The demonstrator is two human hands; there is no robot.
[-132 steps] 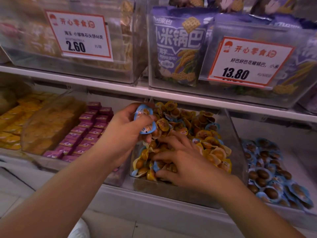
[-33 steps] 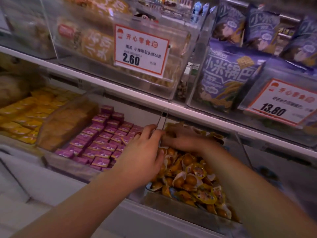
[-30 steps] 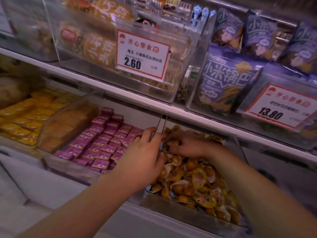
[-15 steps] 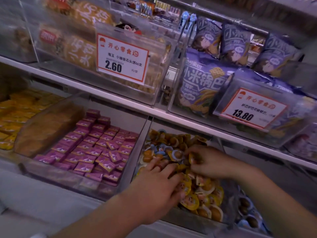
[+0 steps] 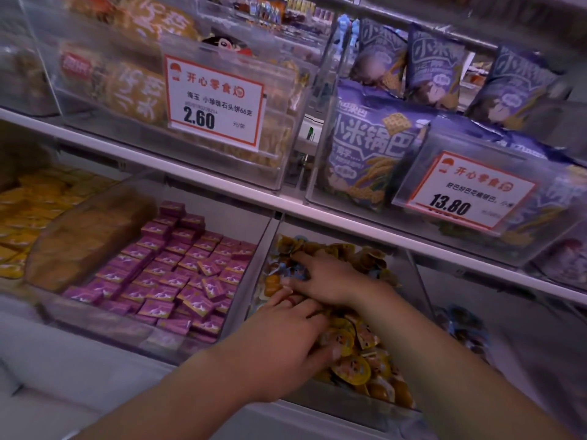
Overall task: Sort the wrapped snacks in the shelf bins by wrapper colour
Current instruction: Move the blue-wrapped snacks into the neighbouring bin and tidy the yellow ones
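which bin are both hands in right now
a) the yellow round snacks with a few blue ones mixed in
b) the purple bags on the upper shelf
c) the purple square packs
a: the left hand and right hand both lie on the yellow-wrapped snacks, with blue-wrapped ones by the right fingers.

- A white price tag [image 5: 216, 101] reading 2.60 hangs on the front of a clear upper bin [image 5: 279, 173] of orange-brown packets [image 5: 136, 90].
- A second tag [image 5: 470, 192] reads 13.80, on the upper bin to the right.
- Purple bags [image 5: 365, 147] with white lettering stand behind it, with more [image 5: 432, 65] further back.
- A white shelf edge [image 5: 317, 214] runs across below the upper bins.
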